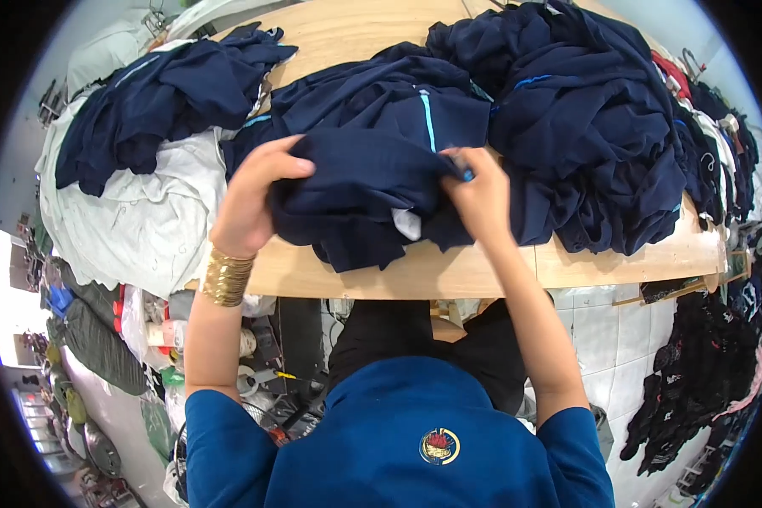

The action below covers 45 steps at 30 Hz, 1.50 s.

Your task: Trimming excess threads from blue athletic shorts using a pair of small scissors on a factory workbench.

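Observation:
A navy garment (356,182) is lifted just over the near edge of the table, bunched between my two hands. My left hand (261,186), a wide gold cuff around its wrist, grips the cloth's left end. At the other end, my right hand (480,190) pinches the fabric. A small blue-ended thing (467,174) pokes out by its fingers; its kind I cannot make out. Near the lower fold shows a white patch, perhaps a label (406,223). Directly behind lies another navy garment (372,93) with a light-blue stripe.
On the wooden table (618,264), a large navy garment heap (584,127) fills the right side. A smaller navy pile (165,102) rests on white cloth (161,212) at left. Dark clothes (694,372) hang at the right, and bags and bundles crowd the floor at lower left.

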Available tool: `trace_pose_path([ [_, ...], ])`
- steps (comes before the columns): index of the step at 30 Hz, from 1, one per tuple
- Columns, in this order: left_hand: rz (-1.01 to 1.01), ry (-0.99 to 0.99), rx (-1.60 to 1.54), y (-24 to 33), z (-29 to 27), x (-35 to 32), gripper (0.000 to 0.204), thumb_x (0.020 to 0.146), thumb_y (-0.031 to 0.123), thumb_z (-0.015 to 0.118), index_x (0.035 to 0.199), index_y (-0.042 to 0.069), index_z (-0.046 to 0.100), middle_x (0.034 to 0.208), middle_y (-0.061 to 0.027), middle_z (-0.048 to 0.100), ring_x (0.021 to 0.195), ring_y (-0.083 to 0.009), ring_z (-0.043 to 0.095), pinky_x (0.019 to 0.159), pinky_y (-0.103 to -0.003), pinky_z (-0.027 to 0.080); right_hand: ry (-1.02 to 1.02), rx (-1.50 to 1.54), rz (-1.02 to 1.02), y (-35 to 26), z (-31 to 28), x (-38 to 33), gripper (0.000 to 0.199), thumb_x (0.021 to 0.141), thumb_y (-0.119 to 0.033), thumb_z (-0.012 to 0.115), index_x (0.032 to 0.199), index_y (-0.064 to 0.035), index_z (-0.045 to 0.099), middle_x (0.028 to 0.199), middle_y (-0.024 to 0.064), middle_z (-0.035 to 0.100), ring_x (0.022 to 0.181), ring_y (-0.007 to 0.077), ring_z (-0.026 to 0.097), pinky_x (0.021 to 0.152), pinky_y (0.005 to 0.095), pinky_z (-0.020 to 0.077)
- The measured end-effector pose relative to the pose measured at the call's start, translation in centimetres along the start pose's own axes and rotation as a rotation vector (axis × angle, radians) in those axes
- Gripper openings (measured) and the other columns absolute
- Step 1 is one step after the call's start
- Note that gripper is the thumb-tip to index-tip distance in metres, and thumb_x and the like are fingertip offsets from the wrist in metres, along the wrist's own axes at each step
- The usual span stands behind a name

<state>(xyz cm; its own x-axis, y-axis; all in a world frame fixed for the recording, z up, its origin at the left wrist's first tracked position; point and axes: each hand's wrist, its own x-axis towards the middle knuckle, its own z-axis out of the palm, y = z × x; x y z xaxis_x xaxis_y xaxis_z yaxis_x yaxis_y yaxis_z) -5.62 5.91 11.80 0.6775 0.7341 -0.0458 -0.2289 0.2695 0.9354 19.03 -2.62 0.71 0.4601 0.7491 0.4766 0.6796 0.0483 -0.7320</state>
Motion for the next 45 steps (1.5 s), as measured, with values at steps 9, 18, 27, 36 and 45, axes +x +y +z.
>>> trace_pose_path([
  [9, 0.114, 0.223, 0.01, 3.4, -6.8, -1.6, 0.024, 0.088, 0.016, 0.058, 0.105, -0.001, 0.06, 0.104, -0.0095, 0.064, 0.09, -0.0159, 0.063, 0.083, -0.027, 0.048, -0.114, 0.183, 0.446, -2.9, -13.0, 6.8, 0.012, 0.062, -0.001, 0.057, 0.073, 0.0008, 0.063, 0.061, 0.0018, 0.055, 0.054, 0.0106, 0.047, 0.054, 0.022, 0.0351],
  [18, 0.098, 0.23, -0.103, 4.2, -5.7, -1.1, 0.023, 0.089, 0.016, 0.058, 0.103, -0.001, 0.061, 0.103, -0.01, 0.065, 0.09, -0.0169, 0.063, 0.082, -0.029, 0.048, -0.221, 0.445, 0.519, -1.9, -15.8, 7.0, 0.004, 0.061, -0.007, 0.056, 0.06, -0.0084, 0.052, 0.049, -0.0043, 0.044, 0.037, 0.0053, 0.033, 0.039, 0.0213, 0.0221],
  [27, 0.247, 0.052, 1.413, 2.9, -2.5, 1.7, 0.045, 0.083, 0.028, 0.063, 0.117, -0.001, 0.054, 0.115, -0.0159, 0.057, 0.108, -0.0261, 0.054, 0.091, -0.032, 0.041, -0.267, 0.39, 0.316, -5.7, -12.5, 7.6, 0.013, 0.063, -0.01, 0.056, 0.068, 0.001, 0.061, 0.058, -0.0032, 0.051, 0.049, 0.0101, 0.046, 0.047, 0.0248, 0.0339],
  [36, 0.269, -0.24, 0.629, 4.9, 7.0, 5.8, 0.027, 0.082, 0.007, 0.062, 0.106, -0.004, 0.06, 0.098, -0.0037, 0.065, 0.086, -0.0075, 0.059, 0.079, -0.022, 0.046, -0.094, -0.252, -0.159, -11.6, -9.1, 10.1, 0.026, 0.065, -0.02, 0.06, 0.085, -0.0045, 0.066, 0.072, 0.0192, 0.062, 0.072, 0.037, 0.061, 0.066, 0.0385, 0.0483],
  [45, 0.281, -0.02, 0.302, 9.5, 0.9, 5.3, 0.026, 0.089, 0.015, 0.055, 0.111, 0.001, 0.06, 0.103, -0.0051, 0.065, 0.088, -0.0108, 0.062, 0.081, -0.024, 0.048, -0.158, -0.223, 0.039, -4.4, -12.9, 12.2, 0.024, 0.066, -0.012, 0.06, 0.087, -0.0043, 0.067, 0.077, 0.0214, 0.062, 0.077, 0.0363, 0.062, 0.071, 0.0357, 0.0484],
])
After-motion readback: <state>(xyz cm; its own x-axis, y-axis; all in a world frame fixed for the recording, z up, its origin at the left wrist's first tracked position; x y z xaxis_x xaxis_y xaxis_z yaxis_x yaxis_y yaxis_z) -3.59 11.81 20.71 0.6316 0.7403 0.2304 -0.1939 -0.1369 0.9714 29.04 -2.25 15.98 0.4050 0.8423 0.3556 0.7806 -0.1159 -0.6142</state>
